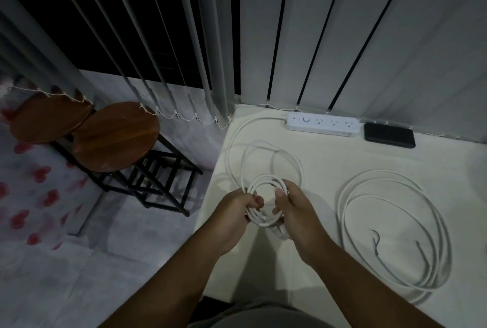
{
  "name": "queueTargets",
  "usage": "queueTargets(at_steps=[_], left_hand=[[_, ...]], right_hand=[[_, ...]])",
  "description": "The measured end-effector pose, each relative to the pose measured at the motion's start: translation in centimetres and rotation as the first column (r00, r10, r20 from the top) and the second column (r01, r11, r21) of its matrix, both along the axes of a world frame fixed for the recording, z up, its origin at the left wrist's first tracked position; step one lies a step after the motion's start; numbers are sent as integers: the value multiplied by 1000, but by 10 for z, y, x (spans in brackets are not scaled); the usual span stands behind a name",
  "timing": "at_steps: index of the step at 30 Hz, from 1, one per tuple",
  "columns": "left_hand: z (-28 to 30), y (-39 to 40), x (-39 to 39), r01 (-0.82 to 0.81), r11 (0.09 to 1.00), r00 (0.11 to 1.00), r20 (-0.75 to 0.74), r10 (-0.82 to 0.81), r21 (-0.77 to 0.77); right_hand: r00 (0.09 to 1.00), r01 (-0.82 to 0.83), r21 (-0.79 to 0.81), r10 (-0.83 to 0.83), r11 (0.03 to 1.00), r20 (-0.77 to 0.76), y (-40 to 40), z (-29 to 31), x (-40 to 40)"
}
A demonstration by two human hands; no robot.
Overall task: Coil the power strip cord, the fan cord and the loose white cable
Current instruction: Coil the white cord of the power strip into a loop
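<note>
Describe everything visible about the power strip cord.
The power strip cord is thick, white and looks plastic-sheathed. It leaves the left end of the power strip, sweeps in loose loops over the white table, and ends in a small tight coil. The left hand and right hand grip that coil on opposite sides, just above the table.

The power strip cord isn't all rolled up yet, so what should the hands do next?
Probably wind one more loop: the left hand and right hand grip a small coil, while slack power strip cord lies loose on the table toward the power strip.
</note>
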State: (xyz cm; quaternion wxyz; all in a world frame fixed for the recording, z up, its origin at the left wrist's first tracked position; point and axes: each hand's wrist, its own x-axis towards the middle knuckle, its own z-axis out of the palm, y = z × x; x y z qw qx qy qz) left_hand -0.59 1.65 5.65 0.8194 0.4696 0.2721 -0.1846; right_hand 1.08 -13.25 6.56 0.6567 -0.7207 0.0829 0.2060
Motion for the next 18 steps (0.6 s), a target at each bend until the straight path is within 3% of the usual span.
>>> queueTargets(at_steps=[5, 8, 10, 12, 14, 16, 18], left_hand=[[7, 6, 6, 58, 995, 997, -46, -62, -84], [10, 5, 11, 22, 995, 996, -89, -31, -99], [7, 1, 13, -50, 998, 993, -110, 44, -49], [4, -3, 13, -140, 989, 986, -93, 136, -40], [3, -4, 13, -226, 964, 972, -95, 214, -138], [3, -3, 13, -279, 931, 960, -99, 263, -235], [5, -7, 10, -302, 910, 953, -103, 284, -283]], right_hand=[[989, -128, -95, 135, 987, 65, -4, 3, 11], [989, -130, -48, 133, 990, 66, -5, 0, 10], [998, 1, -78, 4, 997, 66, -6, -4, 5], [973, 231, -116, -228, 966, 42, -8, -7, -2], [944, 299, -186, -319, 936, -86, -11, -7, -7], [932, 117, -228, -186, 967, -312, -11, -4, -11], [881, -67, -141, -7, 988, -472, -9, -3, -12]])
